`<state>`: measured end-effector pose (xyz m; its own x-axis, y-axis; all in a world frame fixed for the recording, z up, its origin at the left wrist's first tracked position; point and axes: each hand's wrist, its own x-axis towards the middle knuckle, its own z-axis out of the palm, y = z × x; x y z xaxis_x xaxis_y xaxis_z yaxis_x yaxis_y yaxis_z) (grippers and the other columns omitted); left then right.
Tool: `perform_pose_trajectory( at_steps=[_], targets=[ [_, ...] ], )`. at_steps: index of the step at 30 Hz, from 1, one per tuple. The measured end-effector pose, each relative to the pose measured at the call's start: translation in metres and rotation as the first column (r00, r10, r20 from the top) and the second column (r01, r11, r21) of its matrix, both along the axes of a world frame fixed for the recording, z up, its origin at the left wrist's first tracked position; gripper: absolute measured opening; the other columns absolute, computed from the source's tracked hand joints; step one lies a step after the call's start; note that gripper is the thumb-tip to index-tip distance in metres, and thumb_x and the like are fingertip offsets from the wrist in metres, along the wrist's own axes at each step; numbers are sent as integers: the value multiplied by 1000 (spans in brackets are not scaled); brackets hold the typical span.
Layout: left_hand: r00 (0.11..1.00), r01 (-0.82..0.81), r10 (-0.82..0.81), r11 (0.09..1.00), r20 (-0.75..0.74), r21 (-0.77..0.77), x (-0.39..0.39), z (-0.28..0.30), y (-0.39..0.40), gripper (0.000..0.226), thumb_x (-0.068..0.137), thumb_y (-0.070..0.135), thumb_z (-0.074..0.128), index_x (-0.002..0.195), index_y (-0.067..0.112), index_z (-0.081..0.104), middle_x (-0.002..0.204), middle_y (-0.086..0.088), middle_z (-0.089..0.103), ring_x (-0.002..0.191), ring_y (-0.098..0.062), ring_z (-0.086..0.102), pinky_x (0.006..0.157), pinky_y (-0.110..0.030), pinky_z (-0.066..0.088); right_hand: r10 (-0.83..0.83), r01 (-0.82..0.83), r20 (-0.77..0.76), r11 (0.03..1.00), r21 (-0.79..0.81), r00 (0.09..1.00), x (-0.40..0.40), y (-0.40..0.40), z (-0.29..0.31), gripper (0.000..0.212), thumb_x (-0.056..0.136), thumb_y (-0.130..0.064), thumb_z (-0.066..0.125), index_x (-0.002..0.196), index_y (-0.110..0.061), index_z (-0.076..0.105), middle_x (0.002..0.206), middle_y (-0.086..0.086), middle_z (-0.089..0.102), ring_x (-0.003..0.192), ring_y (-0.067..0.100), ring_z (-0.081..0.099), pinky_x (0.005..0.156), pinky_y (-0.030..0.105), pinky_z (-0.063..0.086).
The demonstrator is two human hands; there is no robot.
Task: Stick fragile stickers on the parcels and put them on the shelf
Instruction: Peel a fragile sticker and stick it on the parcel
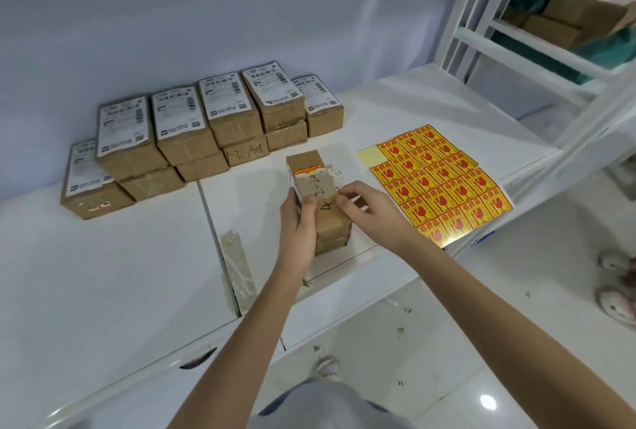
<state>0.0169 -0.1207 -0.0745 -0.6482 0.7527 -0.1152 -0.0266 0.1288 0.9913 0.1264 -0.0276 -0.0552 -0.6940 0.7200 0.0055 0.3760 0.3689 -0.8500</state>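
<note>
Parcel (316,187) sits near the table's (103,291) front edge, left hand (297,222) gripping its side, right hand (364,210) pinching its top. Sticker sheet (440,184) lies just right; stacked boxes (192,132) line the wall, shelf (537,43) holds more boxes.

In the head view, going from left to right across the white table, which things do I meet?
Stacked parcels → strip of old tape → left hand → held parcel → right hand → sticker sheet → shelf.

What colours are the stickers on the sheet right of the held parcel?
Yellow with red glass symbols and red text, on the sticker sheet; head view.
</note>
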Motion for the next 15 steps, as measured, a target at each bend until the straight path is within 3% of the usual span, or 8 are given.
perform_pose_trajectory(
  at_steps=[4, 8, 10, 12, 13, 15],
  targets=[
    [999, -21, 22, 998, -24, 54, 3, 1, 2, 34, 101, 25, 37, 133, 18, 46, 124, 3, 58, 111, -3, 56, 83, -9, 46, 16, -16, -12, 1000, -25, 1000, 0, 3, -2, 19, 95, -29, 51, 105, -16, 61, 96, -8, 61, 85, 13, 59, 77, 39, 54],
    [998, -5, 9, 998, -67, 61, 2, -4, 5, 36, 100, 29, 38, 134, 20, 46, 127, 5, 58, 118, -6, 53, 96, -18, 45, 78, -78, 14, 997, 14, 997, 0, 11, -1, 21, 95, -31, 50, 104, -16, 60, 97, -7, 62, 84, 12, 60, 76, 35, 52],
    [999, -29, 29, 1000, -41, 1, 1, -3, 3, 39, 97, 37, 42, 132, 22, 48, 129, 2, 56, 119, -10, 52, 98, -27, 46, 133, -136, 53, 989, 62, 990, 0, 18, 0, 23, 96, -33, 47, 106, -17, 60, 97, -9, 62, 85, 11, 59, 75, 31, 50],
    [995, -101, 100, 991, -17, -89, -2, 7, 0, 53, 92, 47, 44, 139, 21, 40, 143, 3, 42, 127, -10, 43, 102, -29, 40, 176, -189, 119, 977, 104, 977, 2, 29, 1, 26, 98, -33, 42, 112, -18, 58, 99, -12, 59, 88, 8, 56, 74, 27, 45],
    [986, -158, 150, 979, -69, -131, -3, 13, -1, 54, 95, 46, 43, 143, 23, 33, 145, 9, 34, 130, -4, 35, 104, -26, 33, 186, -203, 139, 973, 114, 973, 2, 37, 2, 27, 98, -33, 41, 114, -19, 58, 100, -13, 58, 90, 7, 55, 75, 26, 44],
    [911, -272, 195, 947, -364, -173, -2, 33, 1, 52, 98, 38, 40, 146, 24, 28, 150, 9, 28, 136, -4, 26, 110, -24, 23, 202, -220, 135, 966, 137, 970, 6, 56, 1, 25, 98, -30, 42, 114, -18, 58, 103, -12, 58, 92, 9, 57, 79, 30, 48]
  ],
)
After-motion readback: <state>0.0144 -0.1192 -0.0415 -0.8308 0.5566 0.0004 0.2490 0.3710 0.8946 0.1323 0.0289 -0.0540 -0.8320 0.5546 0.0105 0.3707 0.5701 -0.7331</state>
